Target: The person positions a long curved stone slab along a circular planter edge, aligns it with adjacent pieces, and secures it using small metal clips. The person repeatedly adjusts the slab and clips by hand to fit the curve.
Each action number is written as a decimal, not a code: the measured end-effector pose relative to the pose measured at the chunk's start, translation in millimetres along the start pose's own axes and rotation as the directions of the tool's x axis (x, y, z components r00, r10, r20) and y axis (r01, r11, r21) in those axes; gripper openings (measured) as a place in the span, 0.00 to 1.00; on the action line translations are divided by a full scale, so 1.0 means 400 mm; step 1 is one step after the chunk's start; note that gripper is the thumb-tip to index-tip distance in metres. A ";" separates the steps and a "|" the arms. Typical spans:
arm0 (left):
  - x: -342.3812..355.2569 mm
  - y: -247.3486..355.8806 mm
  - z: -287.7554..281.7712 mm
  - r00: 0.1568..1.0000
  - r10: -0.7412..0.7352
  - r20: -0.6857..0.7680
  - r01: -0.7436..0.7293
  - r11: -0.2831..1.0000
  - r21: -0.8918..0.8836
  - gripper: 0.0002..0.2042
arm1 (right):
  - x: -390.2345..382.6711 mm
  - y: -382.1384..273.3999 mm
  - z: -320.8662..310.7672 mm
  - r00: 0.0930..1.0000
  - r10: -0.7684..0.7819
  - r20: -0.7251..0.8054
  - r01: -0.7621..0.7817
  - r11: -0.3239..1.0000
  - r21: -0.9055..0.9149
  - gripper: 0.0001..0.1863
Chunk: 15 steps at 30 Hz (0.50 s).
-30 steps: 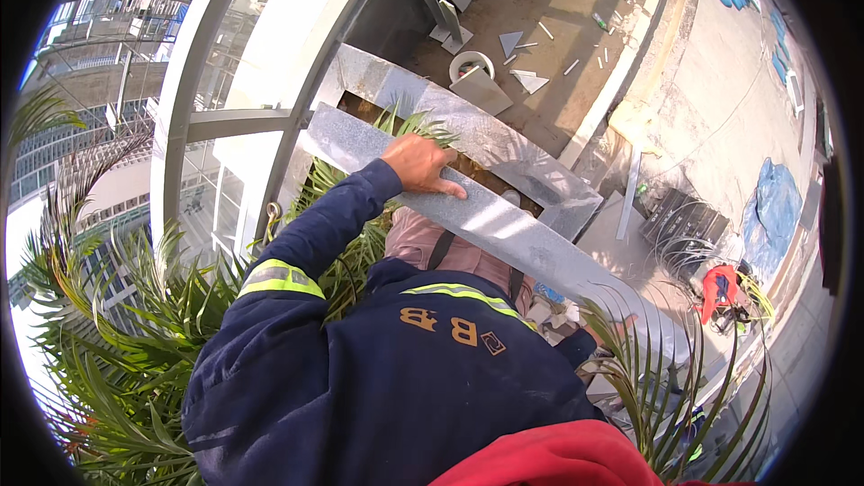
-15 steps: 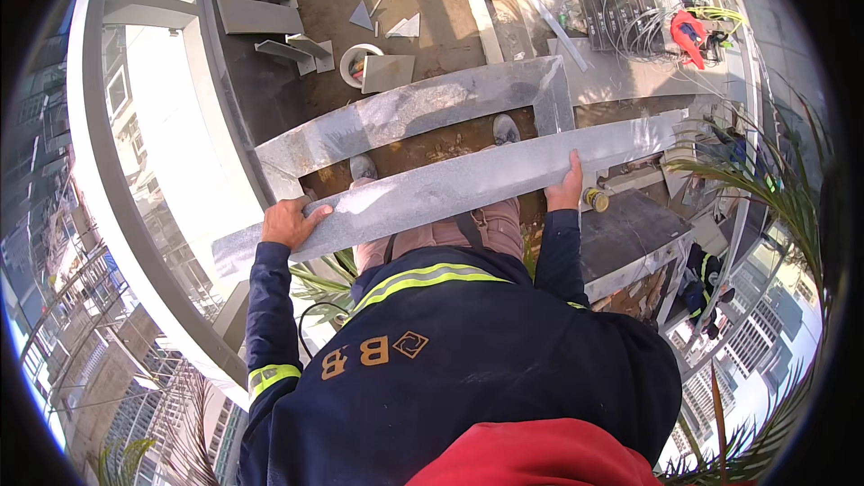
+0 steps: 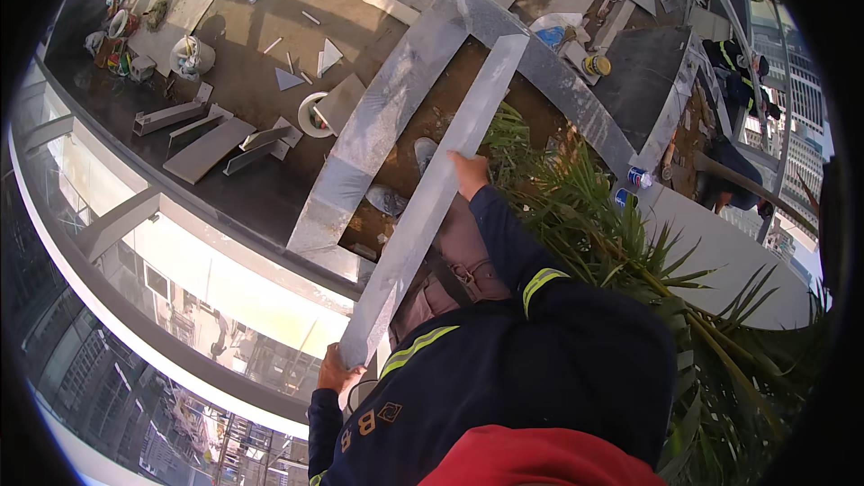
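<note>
Step in hand, judged by pose: slab handling, two-handed. Left hand (image 3: 336, 371) gripping near end of long grey slab (image 3: 436, 202); right hand (image 3: 468, 173) clasping its right edge, past middle. Slab slants over dirt opening in grey stone frame (image 3: 387, 117), in front of person's legs. Far end overlaps frame in view; resting or held above, cannot tell. Next move likely calls for even grip, both ends watched, careful footing: shoes (image 3: 387, 200) on dirt below. Slab straight, narrow, pale, faintly streaked, brighter along lower right edge.
</note>
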<state>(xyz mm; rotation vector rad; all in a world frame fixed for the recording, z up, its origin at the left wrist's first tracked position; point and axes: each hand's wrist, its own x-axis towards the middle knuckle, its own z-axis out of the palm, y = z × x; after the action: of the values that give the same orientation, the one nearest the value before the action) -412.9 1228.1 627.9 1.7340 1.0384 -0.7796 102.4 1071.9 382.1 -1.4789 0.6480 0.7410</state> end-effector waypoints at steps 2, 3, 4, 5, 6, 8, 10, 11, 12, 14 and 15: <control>0.024 -0.041 0.050 0.998 0.061 0.032 -0.064 0.994 0.086 0.55 | 0.069 0.040 0.007 1.000 0.028 0.001 -0.028 1.000 -0.004 0.16; 0.050 -0.072 0.078 0.995 0.090 0.041 -0.094 0.991 0.100 0.58 | 0.115 0.069 -0.006 0.999 0.027 -0.024 -0.028 0.999 -0.046 0.16; 0.073 -0.049 0.082 0.993 0.082 0.085 -0.092 0.988 0.123 0.61 | 0.160 0.112 -0.021 0.998 0.029 -0.047 -0.034 0.995 -0.094 0.16; 0.102 -0.034 0.085 0.989 0.058 0.133 -0.084 0.976 0.199 0.65 | 0.208 0.148 -0.019 0.998 0.029 -0.060 -0.037 0.989 -0.146 0.15; 0.140 -0.022 0.090 0.985 0.023 0.171 -0.058 0.978 0.201 0.68 | 0.248 0.178 -0.018 0.998 0.029 -0.062 -0.038 0.989 -0.140 0.15; 0.238 -0.056 0.126 0.980 0.006 0.199 -0.047 0.978 0.202 0.70 | 0.339 0.232 -0.014 0.998 0.023 -0.059 -0.031 0.990 -0.139 0.16; 0.370 -0.114 0.174 0.975 -0.009 0.223 -0.038 0.978 0.205 0.67 | 0.458 0.314 -0.008 0.994 -0.052 -0.100 0.038 0.990 -0.136 0.16; 0.432 -0.157 0.208 0.977 0.015 0.212 -0.059 0.977 0.204 0.66 | 0.488 0.360 0.008 0.991 -0.075 -0.114 0.057 0.987 -0.150 0.16; 0.506 -0.205 0.239 0.978 0.039 0.204 -0.080 0.977 0.197 0.65 | 0.537 0.394 0.023 0.981 -0.100 -0.169 0.049 0.957 -0.287 0.16; 0.656 -0.296 0.300 0.968 0.101 0.229 -0.151 0.965 0.213 0.63 | 0.666 0.494 -0.021 0.969 -0.140 -0.202 0.069 0.943 -0.326 0.22; 0.693 -0.346 0.319 0.961 0.085 0.264 -0.145 0.965 0.217 0.62 | 0.690 0.555 -0.038 0.980 -0.099 -0.170 0.039 0.946 -0.323 0.26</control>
<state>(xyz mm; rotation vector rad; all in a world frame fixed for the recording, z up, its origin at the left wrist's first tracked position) -422.1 1220.7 292.8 1.8171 0.6872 -1.0513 105.6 1058.7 27.9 -1.8758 0.6322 0.6805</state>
